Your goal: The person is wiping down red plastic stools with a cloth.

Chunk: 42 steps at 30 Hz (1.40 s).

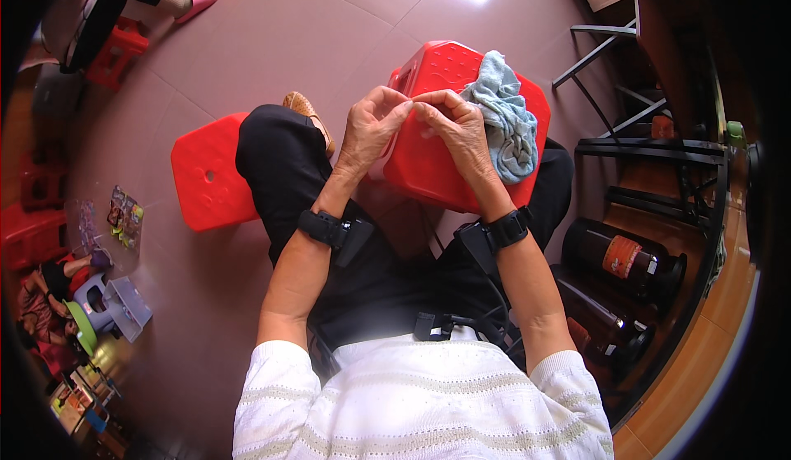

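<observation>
My left hand [369, 130] and my right hand [461, 135] meet over a red plastic stool [428, 168] in front of me. The thumb and forefinger of each are pinched, tips touching or almost touching. Whatever lies between the fingertips is too small to make out; a faint pale, see-through bit shows below the right fingers. A crumpled light blue-grey cloth [512, 126] rests on the stool's right side, close to my right hand. Each wrist wears a black strap with a device.
Another red stool [198, 182] stands left of my knee. Large dark bottles [610, 254] lie by a black metal frame [651, 149] at right. At far left are a seated person's pink shoe [200, 3], a colourful packet [125, 217] and a second person [45, 295] beside a grey bin [128, 308].
</observation>
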{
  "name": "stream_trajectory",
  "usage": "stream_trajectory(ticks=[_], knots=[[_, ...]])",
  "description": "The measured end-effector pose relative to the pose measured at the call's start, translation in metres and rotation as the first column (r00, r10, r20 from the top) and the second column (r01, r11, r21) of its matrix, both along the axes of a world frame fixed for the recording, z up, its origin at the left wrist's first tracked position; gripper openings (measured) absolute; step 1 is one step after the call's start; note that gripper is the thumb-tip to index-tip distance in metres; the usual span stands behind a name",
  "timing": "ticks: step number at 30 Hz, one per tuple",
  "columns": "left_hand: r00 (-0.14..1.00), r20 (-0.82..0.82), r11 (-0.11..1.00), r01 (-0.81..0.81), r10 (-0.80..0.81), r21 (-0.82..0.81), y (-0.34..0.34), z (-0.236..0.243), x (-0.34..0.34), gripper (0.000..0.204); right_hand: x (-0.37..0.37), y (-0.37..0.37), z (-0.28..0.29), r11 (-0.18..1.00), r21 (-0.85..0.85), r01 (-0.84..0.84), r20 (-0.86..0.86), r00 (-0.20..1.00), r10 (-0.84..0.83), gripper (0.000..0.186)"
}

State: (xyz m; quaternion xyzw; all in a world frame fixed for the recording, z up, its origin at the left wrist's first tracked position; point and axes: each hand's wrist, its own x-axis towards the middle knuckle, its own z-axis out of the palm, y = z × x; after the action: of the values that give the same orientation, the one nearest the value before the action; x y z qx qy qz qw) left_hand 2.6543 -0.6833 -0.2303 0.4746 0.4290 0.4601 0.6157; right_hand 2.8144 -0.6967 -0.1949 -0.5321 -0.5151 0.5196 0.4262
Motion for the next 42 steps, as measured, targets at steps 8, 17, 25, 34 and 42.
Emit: stream_trajectory(ticks=[8,17,25,34,42], knots=[[1.000,0.012,1.000,0.018,-0.018,-0.003,-0.0002,0.0003,-0.0012,0.015,-0.0043,0.0011,0.0033,0.999,-0.022,0.041,-0.013,0.999,-0.042,0.018],[1.000,0.004,1.000,0.010,-0.010,-0.008,-0.0012,0.0039,-0.0045,0.018,-0.0083,0.0000,0.0022,0.999,0.027,0.044,-0.011,0.999,-0.044,0.013],[1.000,0.014,1.000,0.019,-0.020,0.018,-0.0014,0.0027,-0.0031,0.019,-0.0059,0.0004,-0.0009,0.998,0.004,0.062,-0.018,0.998,-0.062,0.015],[0.999,-0.036,0.999,-0.028,0.029,0.044,-0.0014,0.0025,0.0002,0.016,-0.0029,0.0007,0.0014,0.998,-0.018,0.053,-0.041,0.998,-0.053,0.017],[0.999,-0.036,0.999,-0.014,0.016,0.033,0.0002,-0.0002,-0.0034,0.016,-0.0050,0.0000,-0.0001,0.998,-0.012,0.066,-0.031,0.997,-0.067,0.017]])
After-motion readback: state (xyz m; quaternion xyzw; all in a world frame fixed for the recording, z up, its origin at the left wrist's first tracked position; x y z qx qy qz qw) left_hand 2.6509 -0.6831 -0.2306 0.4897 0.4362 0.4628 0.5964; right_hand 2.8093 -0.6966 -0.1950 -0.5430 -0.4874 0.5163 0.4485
